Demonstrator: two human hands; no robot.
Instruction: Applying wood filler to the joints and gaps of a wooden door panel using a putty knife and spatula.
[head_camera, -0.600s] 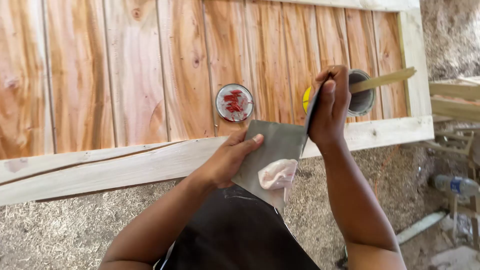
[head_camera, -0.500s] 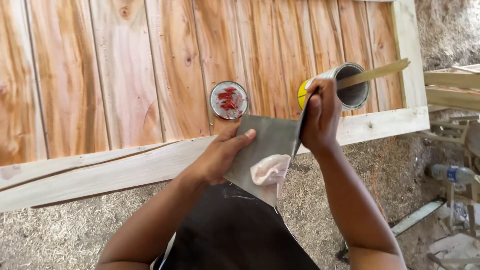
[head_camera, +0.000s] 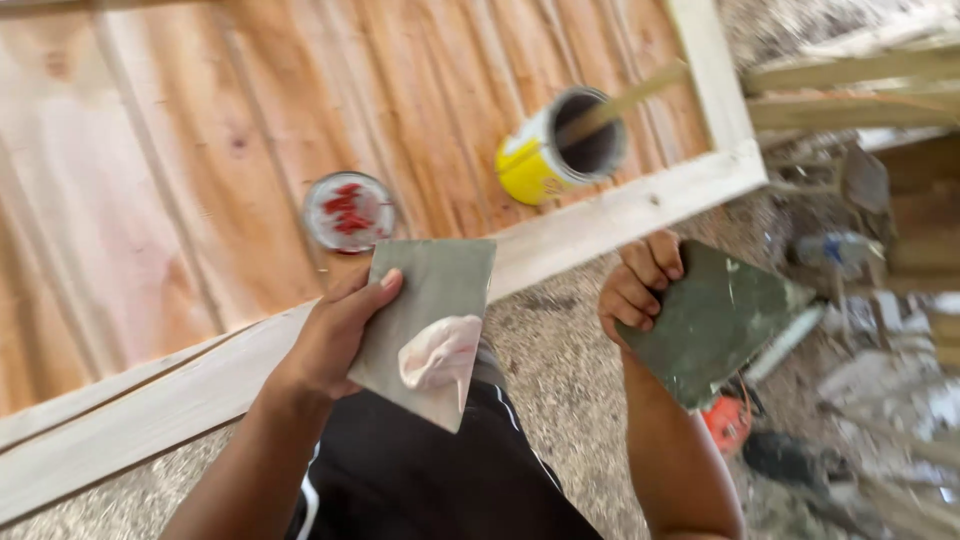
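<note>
left hand grips grey plate bearing pale putty | right hand clenched on scraper, right of plate, apart

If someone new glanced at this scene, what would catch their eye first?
Probably the two grey metal blades held over the sawdust floor: the left hand holds a flat plate bearing a pinkish putty blob, and the right hand grips a scraper. Behind, a yellow can lies on the wooden panel.
</note>
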